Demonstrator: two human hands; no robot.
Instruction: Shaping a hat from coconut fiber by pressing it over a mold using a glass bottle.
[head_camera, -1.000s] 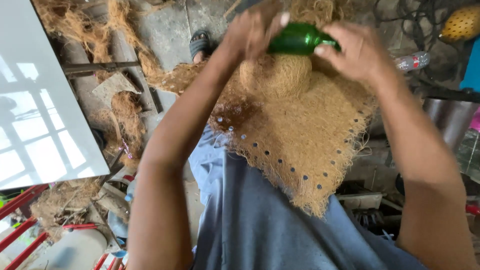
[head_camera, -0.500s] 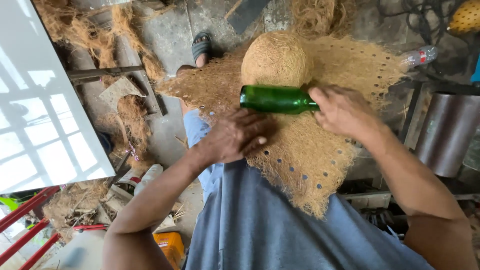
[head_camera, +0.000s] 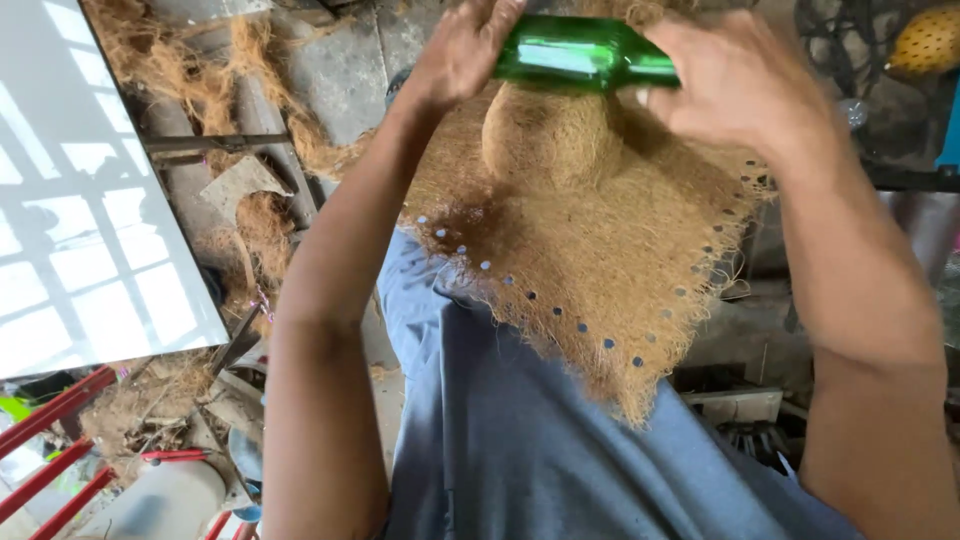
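While the head view looks down over a blue-clad lap, both hands sit near the top of the frame on 1 green glass bottle. The bottle lies roughly horizontal, its narrower end toward the right. Left hand: fingers wrapped over the bottle's wider end, gripping it. Right hand: fingers curled around the narrower end, also gripping.

The bottle rests on, or just above, the rounded dome of a brown coir-fibre mat; contact cannot be confirmed. The mat is draped over the lap, with a row of small holes along its near edges and a frayed corner pointing toward the camera.

Surroundings: a white panel at left, loose coir fibre on the floor, red bars at lower left.
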